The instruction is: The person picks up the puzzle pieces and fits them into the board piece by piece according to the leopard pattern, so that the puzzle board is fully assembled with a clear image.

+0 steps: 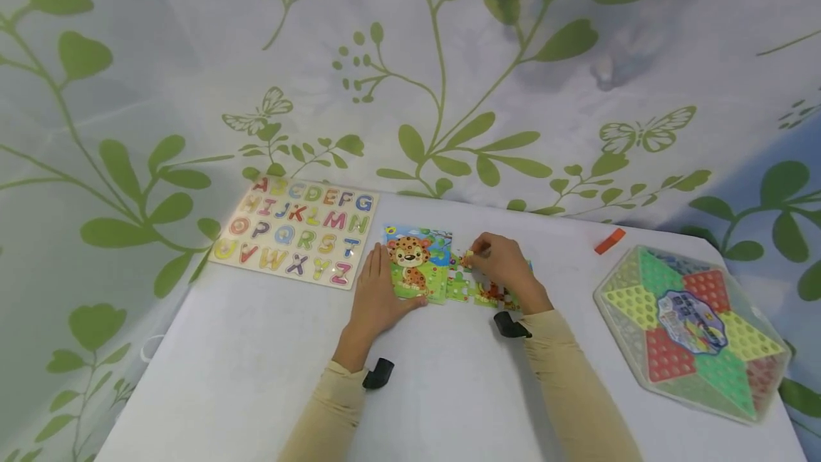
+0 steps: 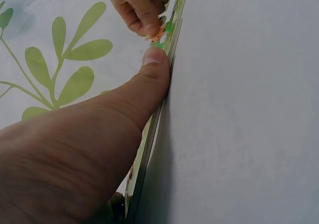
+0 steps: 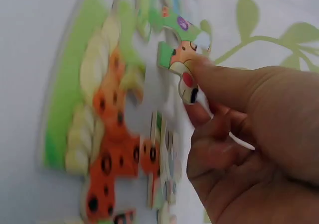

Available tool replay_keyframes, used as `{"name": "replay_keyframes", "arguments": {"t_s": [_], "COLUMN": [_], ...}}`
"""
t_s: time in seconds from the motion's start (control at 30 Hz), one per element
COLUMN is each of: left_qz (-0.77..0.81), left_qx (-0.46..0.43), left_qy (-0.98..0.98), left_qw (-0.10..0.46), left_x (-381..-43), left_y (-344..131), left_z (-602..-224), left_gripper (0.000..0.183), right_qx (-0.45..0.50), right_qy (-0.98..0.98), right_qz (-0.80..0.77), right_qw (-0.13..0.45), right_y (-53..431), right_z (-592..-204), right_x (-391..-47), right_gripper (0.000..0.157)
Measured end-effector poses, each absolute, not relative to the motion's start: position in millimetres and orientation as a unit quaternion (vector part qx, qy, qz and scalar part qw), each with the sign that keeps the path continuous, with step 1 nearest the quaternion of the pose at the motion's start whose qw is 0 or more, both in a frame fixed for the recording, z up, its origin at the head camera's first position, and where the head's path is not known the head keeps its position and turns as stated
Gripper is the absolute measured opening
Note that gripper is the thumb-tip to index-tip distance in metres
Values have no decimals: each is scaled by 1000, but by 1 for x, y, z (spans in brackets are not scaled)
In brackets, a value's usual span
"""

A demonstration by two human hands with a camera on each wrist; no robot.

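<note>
My left hand lies along the left side of a leopard picture puzzle board, fingers straight beside its edge and thumb at its lower edge. In the left wrist view the thumb reaches along the board's thin side. My right hand pinches a jigsaw piece showing part of an orange spotted face, between thumb and fingertips. It is raised over other jigsaw pieces, green and orange, lying to the right of the board. Some of these are hidden behind the right hand in the head view.
An alphabet board with colored letters lies to the left. At the right sits a hexagonal Chinese checkers box, with a small red strip behind it. A leaf-patterned curtain stands behind the white table.
</note>
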State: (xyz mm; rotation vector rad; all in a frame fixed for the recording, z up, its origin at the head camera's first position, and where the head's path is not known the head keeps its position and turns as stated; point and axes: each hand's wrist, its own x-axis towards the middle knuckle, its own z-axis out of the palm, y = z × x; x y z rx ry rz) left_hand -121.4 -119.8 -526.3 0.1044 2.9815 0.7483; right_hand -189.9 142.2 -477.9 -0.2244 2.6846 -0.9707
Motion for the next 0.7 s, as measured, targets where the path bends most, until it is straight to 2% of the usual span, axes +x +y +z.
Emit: {"name": "replay_keyframes", "arguments": {"t_s": [0.23, 0.53, 0.7], "left_qz": [246, 269, 268], "left_qx": [26, 28, 36], "left_qy": [968, 963, 963], "left_qw": [33, 15, 16], "left_x": [-122, -120, -119], "left_y": [-122, -123, -122], "left_z": [-526, -524, -525], "left_gripper": [136, 135, 134], "right_qx": [-79, -98, -80], "right_qy": [907, 896, 907], "right_qz": [-394, -414, -394], "right_qw": [124, 131, 122], "right_y": [130, 45, 15], "right_z": [-466, -486, -495], "right_x": [-193, -195, -194], "right_gripper": [26, 20, 19]}}
